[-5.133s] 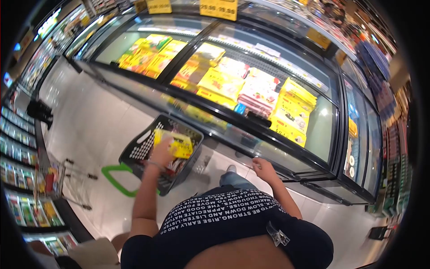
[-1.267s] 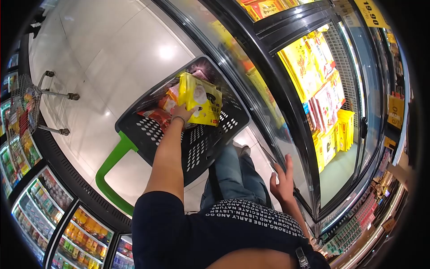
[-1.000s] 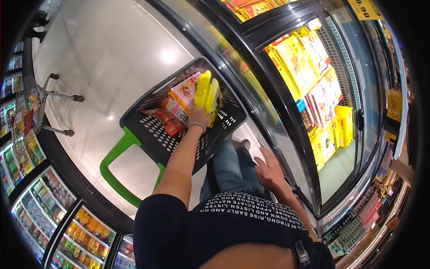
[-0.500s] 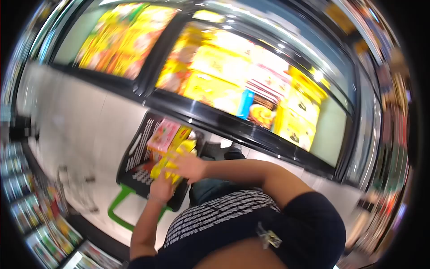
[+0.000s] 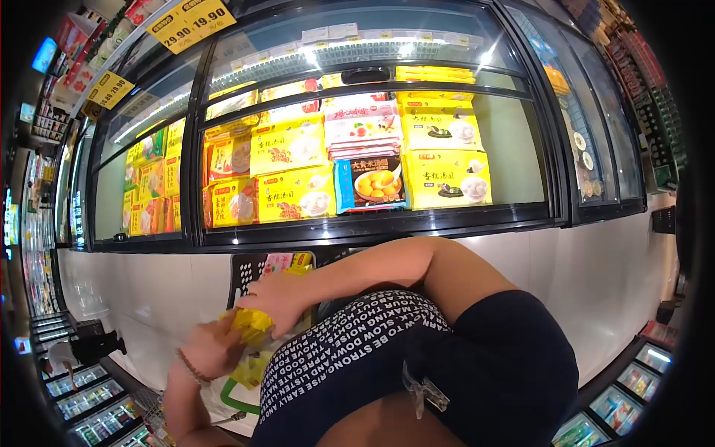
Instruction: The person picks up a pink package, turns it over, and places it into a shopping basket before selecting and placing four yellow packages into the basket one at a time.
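My left hand, with a beaded bracelet at the wrist, is closed on one side of a yellow soft packet. My right hand reaches across my body and grips the packet's upper side. More crinkled yellow wrapping hangs below between the hands. Behind them is a black shopping basket with slotted walls; part of its green handle shows below. A pink package and a yellow package lie in the basket. My forearm and hands hide much of it.
A glass-topped freezer runs across in front of me, stocked with yellow bags, a blue and black bag and pink bags. Yellow price signs hang at upper left. A shopping cart stands at lower left.
My hands and the yellow packet have moved from over the basket toward my body and lower left. The view has levelled, and the freezer's contents appear sharper.
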Tool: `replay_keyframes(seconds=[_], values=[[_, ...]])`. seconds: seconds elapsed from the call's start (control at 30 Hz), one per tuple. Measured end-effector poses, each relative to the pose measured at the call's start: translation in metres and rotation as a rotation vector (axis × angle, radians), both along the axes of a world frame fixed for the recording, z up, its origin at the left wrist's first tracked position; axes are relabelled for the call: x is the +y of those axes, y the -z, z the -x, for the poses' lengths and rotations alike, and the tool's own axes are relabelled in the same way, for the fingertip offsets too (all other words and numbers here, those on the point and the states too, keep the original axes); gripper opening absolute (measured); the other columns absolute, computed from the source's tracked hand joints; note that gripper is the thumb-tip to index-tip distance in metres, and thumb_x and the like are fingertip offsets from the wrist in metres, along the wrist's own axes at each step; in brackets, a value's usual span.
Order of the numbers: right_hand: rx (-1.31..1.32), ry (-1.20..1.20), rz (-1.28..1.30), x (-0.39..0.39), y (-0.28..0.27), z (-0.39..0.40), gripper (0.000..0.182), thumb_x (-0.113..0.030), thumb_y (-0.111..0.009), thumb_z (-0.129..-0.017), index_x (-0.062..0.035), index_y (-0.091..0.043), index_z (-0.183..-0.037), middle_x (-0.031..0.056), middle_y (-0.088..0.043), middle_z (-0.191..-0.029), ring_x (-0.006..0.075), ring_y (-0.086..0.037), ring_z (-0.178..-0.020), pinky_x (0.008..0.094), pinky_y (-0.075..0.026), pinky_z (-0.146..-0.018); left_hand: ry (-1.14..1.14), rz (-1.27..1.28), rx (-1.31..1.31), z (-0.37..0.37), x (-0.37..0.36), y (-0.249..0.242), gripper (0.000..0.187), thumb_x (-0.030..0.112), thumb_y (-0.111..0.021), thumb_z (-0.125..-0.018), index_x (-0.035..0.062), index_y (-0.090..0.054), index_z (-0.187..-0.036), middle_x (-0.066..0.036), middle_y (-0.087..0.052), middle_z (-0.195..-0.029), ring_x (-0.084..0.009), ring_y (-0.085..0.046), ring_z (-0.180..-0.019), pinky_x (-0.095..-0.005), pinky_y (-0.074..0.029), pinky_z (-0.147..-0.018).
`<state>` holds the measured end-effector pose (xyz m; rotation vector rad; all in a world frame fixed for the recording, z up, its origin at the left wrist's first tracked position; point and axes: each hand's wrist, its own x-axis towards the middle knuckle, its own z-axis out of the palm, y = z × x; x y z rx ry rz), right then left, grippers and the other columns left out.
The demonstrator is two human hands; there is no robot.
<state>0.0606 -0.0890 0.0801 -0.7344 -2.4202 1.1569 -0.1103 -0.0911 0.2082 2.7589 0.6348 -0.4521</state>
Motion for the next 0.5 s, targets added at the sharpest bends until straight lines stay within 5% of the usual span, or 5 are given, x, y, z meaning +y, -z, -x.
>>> replay_keyframes(seconds=[0.13, 0.27, 0.37, 0.43, 0.5], values=[[0.116, 0.211, -0.091, 0.004, -0.028, -0.083, 0.077, -0.035, -0.071, -0.054, -0.0045, -0.041, -0.118, 0.0172, -0.055, -0.089, 0.0333, -0.056, -0.081, 0.0408, -0.046, -0.068, 0.196, -0.087, 0.033, -0.086, 0.032, -0.043, 0.016, 0.019, -0.061, -0.065, 0.0055, -0.053, -0.064, -0.016, -0.058, -0.087, -0.0246, -0.057, -0.054, -0.0356, -0.045, -0.046], [0.011, 0.447, 0.153, 0.000, -0.041, -0.164, 0.075, -0.037, -0.073, -0.055, -0.0039, -0.044, -0.116, 0.0155, -0.058, -0.102, 0.0288, -0.057, -0.093, 0.0378, -0.047, -0.078, 0.407, -0.084, -0.149, -0.168, 0.085, -0.022, 0.018, 0.025, -0.059, -0.065, 0.0087, -0.059, -0.071, -0.009, -0.058, -0.077, -0.0261, -0.058, -0.061, -0.0372, -0.047, -0.053], [0.213, 0.652, 0.436, 0.002, 0.033, -0.213, 0.073, -0.034, -0.073, -0.060, 0.0005, -0.044, -0.117, 0.0167, -0.057, -0.106, 0.0250, -0.056, -0.099, 0.0313, -0.043, -0.086, 0.286, -0.116, 0.164, -0.247, 0.111, 0.001, 0.023, 0.029, -0.067, -0.061, 0.0107, -0.057, -0.072, -0.009, -0.057, -0.067, -0.0282, -0.056, -0.071, -0.0388, -0.045, -0.060], [0.373, 0.655, 0.774, -0.002, 0.022, -0.230, 0.063, -0.013, -0.073, -0.064, 0.0002, -0.044, -0.118, 0.0103, -0.056, -0.109, 0.0161, -0.054, -0.098, 0.0308, -0.042, -0.087, 0.277, -0.129, -0.035, -0.267, 0.128, 0.034, 0.027, 0.028, -0.065, -0.067, 0.0094, -0.059, -0.086, -0.010, -0.059, -0.079, -0.0290, -0.056, -0.082, -0.0393, -0.044, -0.071], [0.503, 0.712, 0.796, -0.005, 0.040, -0.240, 0.060, -0.010, -0.073, -0.063, -0.0006, -0.046, -0.115, 0.0091, -0.057, -0.106, 0.0172, -0.054, -0.097, 0.0306, -0.043, -0.085, 0.208, -0.117, -0.402, -0.259, 0.145, 0.058, 0.033, 0.029, -0.063, -0.072, 0.0087, -0.057, -0.098, -0.011, -0.059, -0.092, -0.0294, -0.054, -0.091, -0.0386, -0.041, -0.081]])
